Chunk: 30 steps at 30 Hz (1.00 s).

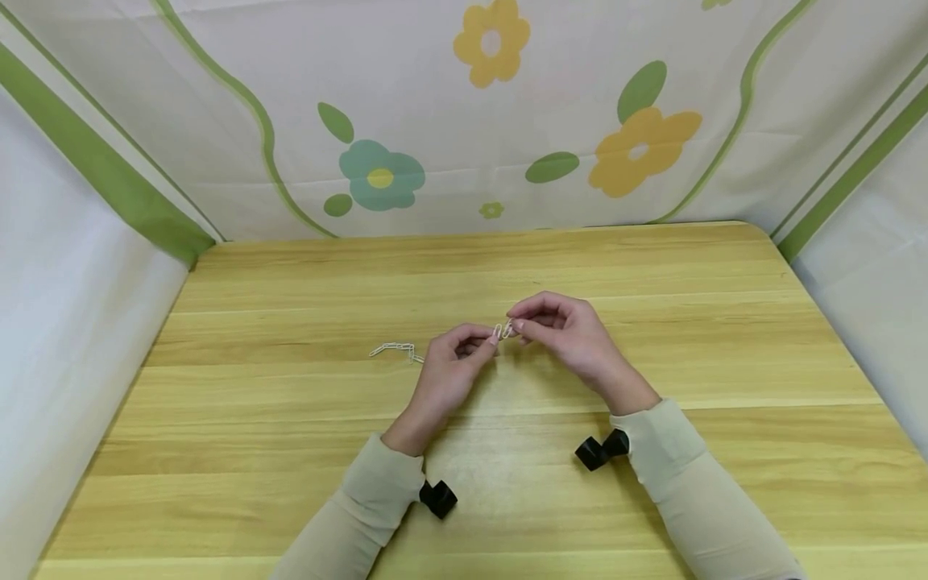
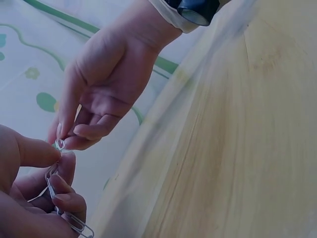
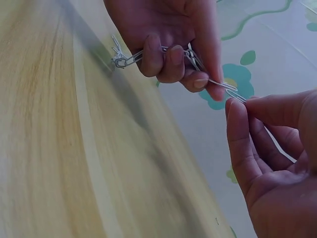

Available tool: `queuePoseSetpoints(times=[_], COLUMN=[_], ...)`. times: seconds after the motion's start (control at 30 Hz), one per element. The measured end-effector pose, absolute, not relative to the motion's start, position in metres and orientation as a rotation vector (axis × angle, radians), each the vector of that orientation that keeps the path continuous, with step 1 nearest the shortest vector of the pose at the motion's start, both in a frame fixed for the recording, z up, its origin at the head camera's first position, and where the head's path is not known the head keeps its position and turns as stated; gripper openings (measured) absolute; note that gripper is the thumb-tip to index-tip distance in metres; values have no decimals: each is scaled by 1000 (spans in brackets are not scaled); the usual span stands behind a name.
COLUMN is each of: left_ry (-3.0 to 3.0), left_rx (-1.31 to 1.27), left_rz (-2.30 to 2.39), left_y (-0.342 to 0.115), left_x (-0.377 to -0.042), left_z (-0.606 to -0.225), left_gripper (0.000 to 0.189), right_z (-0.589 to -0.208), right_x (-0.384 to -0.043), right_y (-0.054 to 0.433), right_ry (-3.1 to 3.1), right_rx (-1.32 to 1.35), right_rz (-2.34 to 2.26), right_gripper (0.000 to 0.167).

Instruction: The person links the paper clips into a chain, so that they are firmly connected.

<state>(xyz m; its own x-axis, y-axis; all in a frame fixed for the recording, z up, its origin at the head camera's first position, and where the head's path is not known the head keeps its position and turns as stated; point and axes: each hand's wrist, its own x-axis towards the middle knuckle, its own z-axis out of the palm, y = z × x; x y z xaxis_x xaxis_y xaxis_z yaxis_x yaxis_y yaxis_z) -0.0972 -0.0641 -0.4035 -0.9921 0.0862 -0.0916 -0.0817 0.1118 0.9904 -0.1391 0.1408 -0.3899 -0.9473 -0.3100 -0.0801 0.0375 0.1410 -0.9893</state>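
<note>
Over the middle of the table, my left hand grips a chain of linked white paper clips. The chain runs through its curled fingers, and its tail trails off to the left of the hand. Between thumb and index finger, the left hand pinches the clip at the chain's end. Close on the right, my right hand pinches a single white paper clip by thumb and index fingertip. The tips of the two clips meet or overlap in the right wrist view; I cannot tell whether they are hooked together.
The wooden table has a rounded far right corner. A white curtain with printed flowers hangs behind its back edge, and white cloth walls stand at both sides. Black wrist cameras are strapped to the beige sleeves.
</note>
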Motion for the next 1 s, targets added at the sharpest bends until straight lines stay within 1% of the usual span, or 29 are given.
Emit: queuePoseSetpoints(times=[0.47, 0.7, 1.0], left_ry=[2222, 2290, 2362], left_rx=[-42, -60, -61], left_rz=[2070, 2074, 2038], left_y=[-63, -61, -59], left_x=[-96, -95, -95], left_z=[-402, -402, -401], left_gripper=[15, 14, 12], right_z=[-393, -393, -394], right_x=[-138, -138, -137], right_y=[135, 133, 132], right_ry=[2157, 2097, 2121], right_rx=[-284, -274, -258], right_rz=[-1882, -1883, -1859], right_gripper=[22, 24, 20])
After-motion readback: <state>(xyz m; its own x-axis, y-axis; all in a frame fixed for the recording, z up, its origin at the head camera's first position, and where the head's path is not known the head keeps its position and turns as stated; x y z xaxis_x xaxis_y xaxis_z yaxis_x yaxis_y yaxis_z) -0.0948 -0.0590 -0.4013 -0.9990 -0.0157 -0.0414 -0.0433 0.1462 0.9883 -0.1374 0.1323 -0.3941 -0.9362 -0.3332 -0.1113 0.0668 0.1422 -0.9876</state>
